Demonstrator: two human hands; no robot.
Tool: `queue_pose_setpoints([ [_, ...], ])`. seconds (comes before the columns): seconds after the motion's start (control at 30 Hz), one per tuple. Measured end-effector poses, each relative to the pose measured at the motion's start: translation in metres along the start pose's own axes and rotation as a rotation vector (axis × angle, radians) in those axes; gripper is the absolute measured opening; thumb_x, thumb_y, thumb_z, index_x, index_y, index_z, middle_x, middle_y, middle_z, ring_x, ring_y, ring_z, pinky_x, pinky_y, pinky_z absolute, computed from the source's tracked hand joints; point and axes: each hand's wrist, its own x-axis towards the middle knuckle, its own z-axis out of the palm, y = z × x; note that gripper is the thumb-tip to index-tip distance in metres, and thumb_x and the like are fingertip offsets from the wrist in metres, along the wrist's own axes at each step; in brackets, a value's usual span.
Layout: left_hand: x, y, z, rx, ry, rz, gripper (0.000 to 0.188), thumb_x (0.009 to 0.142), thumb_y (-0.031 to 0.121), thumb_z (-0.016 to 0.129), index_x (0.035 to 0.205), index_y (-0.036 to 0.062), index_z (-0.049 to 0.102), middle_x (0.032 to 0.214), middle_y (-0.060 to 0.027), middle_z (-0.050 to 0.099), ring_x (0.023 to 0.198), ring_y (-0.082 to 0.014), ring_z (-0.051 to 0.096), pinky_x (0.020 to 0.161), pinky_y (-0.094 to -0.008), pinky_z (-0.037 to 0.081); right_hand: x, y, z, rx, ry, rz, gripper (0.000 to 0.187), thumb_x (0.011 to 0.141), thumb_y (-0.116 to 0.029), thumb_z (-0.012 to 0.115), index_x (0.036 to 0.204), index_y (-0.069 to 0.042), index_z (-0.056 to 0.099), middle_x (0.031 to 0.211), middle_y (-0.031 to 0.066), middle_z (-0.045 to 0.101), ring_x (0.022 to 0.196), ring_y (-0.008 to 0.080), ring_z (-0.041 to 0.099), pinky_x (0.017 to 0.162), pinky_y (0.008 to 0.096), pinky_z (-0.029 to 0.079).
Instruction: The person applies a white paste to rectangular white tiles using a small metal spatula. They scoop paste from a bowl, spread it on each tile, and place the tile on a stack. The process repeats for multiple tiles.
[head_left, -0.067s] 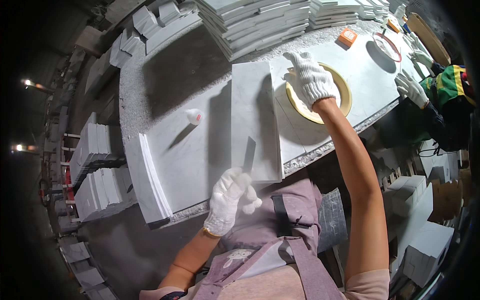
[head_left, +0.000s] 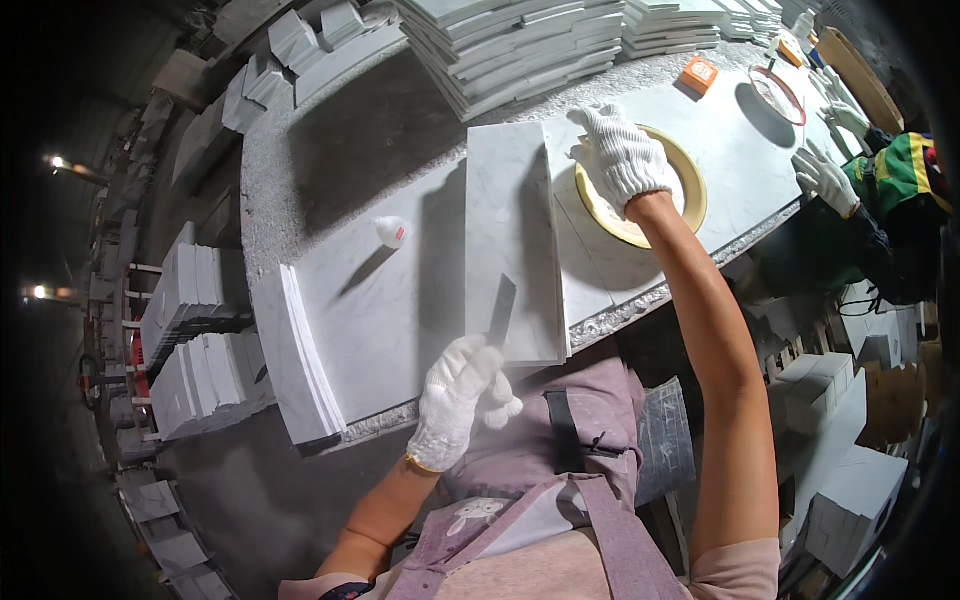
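My left hand (head_left: 455,400), in a white knitted glove, is closed around a flat grey scraper blade (head_left: 503,308). The blade points up over the near end of a long white marble-look tile (head_left: 507,220), which lies on the worktable atop at least one more. Over a yellow bowl (head_left: 694,205) of whitish powder or paste, my gloved right hand (head_left: 622,150) has its fingers bent together at the bowl's far left side. Whatever those fingers grip is hidden. Left of the tile, a small white bottle (head_left: 392,232) casts a long shadow.
Tall stacks of tiles (head_left: 520,50) line the table's far side. More thin tiles (head_left: 300,350) lie at the left edge. An orange box (head_left: 698,75) and a red-rimmed bowl (head_left: 777,95) sit at right, near a co-worker's gloved hands (head_left: 826,180). Boxes (head_left: 860,505) stand lower right.
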Motion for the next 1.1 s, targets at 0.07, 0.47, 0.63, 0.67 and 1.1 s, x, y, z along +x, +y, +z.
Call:
queue_pose_setpoints([
  [0.07, -0.001, 0.002, -0.002, 0.084, 0.060, -0.021, 0.032, 0.106, 0.021, 0.068, 0.129, 0.0049, 0.052, 0.077, -0.0080, 0.063, 0.057, -0.0194, 0.059, 0.048, -0.0326, 0.048, 0.008, 0.003, 0.003, -0.066, -0.121, -0.015, 0.026, 0.099, -0.028, 0.067, 0.121, -0.015, 0.072, 0.123, 0.0175, 0.069, 0.109, 0.0389, 0.070, 0.090, 0.0476, 0.057],
  [0.47, 0.017, 0.009, -0.006, 0.474, 0.082, 0.077, 0.046, 0.101, 0.019, 0.070, 0.139, -0.0036, 0.057, 0.101, -0.0092, 0.066, 0.082, -0.0129, 0.068, 0.066, -0.0271, 0.059, -0.112, -0.046, -0.071, 1.068, 0.140, 0.354, 0.022, 0.103, -0.015, 0.072, 0.122, -0.004, 0.069, 0.100, 0.0053, 0.076, 0.077, 0.0089, 0.071, 0.064, 0.0213, 0.057],
  [0.63, 0.017, 0.010, -0.002, 0.314, 0.126, -0.075, 0.044, 0.099, 0.021, 0.071, 0.132, -0.0054, 0.058, 0.097, -0.0078, 0.065, 0.076, -0.0112, 0.065, 0.061, -0.0259, 0.057, -0.182, -0.101, -0.018, 1.104, 0.128, 0.518, 0.017, 0.103, -0.007, 0.070, 0.118, -0.002, 0.065, 0.093, 0.0057, 0.072, 0.070, 0.0060, 0.066, 0.060, 0.0211, 0.054],
  [0.67, 0.015, 0.012, -0.001, 0.308, 0.144, -0.086, 0.043, 0.099, 0.021, 0.071, 0.131, -0.0055, 0.058, 0.096, -0.0074, 0.065, 0.075, -0.0113, 0.065, 0.061, -0.0258, 0.057, -0.190, -0.102, -0.017, 1.100, 0.022, 0.597, 0.024, 0.100, -0.003, 0.073, 0.123, -0.003, 0.066, 0.104, 0.0060, 0.074, 0.084, 0.0108, 0.070, 0.076, 0.0272, 0.058],
  [1.1, 0.019, 0.007, 0.000, 0.349, 0.174, -0.031, 0.029, 0.098, 0.015, 0.072, 0.119, -0.0026, 0.062, 0.096, -0.0067, 0.069, 0.071, -0.0098, 0.065, 0.055, -0.0249, 0.056, -0.184, -0.113, -0.053, 0.573, -0.441, 0.038, 0.039, 0.096, 0.002, 0.066, 0.133, -0.009, 0.072, 0.098, 0.0132, 0.076, 0.087, 0.0273, 0.075, 0.076, 0.0365, 0.058],
])
